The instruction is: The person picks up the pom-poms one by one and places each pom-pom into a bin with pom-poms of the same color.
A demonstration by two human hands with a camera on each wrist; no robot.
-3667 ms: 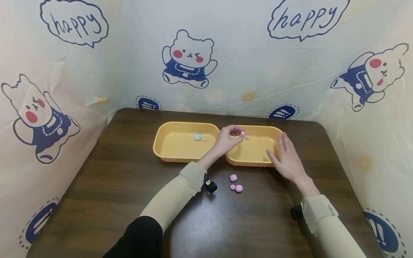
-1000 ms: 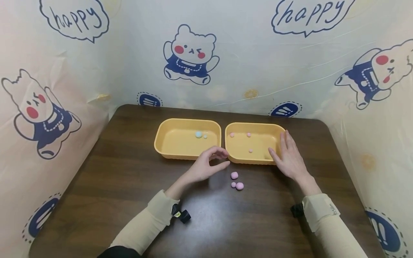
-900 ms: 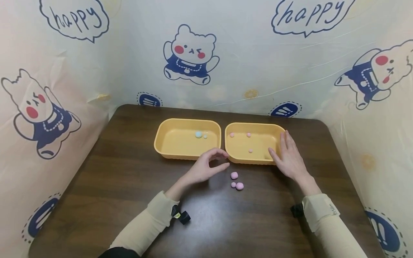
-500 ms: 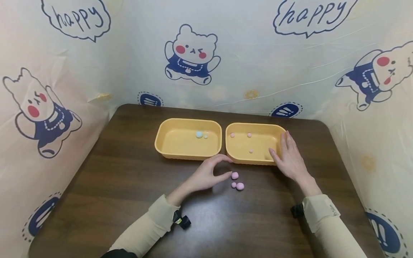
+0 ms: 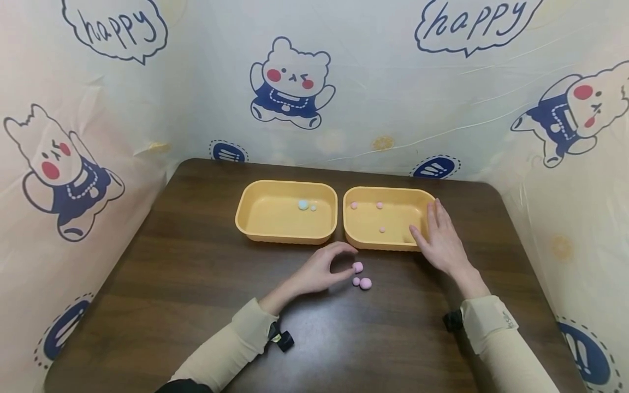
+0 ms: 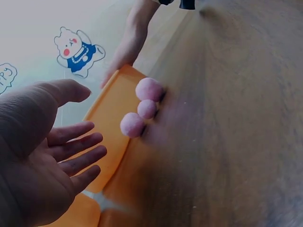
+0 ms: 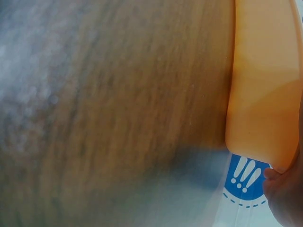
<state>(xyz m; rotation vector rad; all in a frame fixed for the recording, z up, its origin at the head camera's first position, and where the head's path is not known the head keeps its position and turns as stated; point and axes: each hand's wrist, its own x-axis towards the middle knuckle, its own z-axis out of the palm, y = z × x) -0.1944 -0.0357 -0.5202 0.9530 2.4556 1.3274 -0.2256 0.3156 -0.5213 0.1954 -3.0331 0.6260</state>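
Note:
In the head view my left hand [image 5: 319, 270] is low over the table, thumb and fingers spread apart beside a pink ball [image 5: 358, 267]. The thumb tip is at that ball's left edge; whether they touch I cannot tell. Just nearer lie a small pink ball [image 5: 356, 281] and a larger pink ball [image 5: 366, 284], side by side. The left wrist view shows my palm facing the three balls, with nothing in it. My right hand [image 5: 442, 245] rests at the right end of the right yellow tray [image 5: 388, 245], fingers straight along the rim, thumb over the front edge.
Three small pink balls, one near the left wall [image 5: 354, 206], lie in the right tray. The left yellow tray [image 5: 265, 218] holds a light blue ball [image 5: 303, 204] and a smaller one [image 5: 313, 208]. Printed cloth [image 5: 206, 98] hangs behind the dark table [image 5: 162, 284].
My left hand let go of a small pink ball in the right tray, then came back toward me and right to the balls on the table. My right hand stays at the tray.

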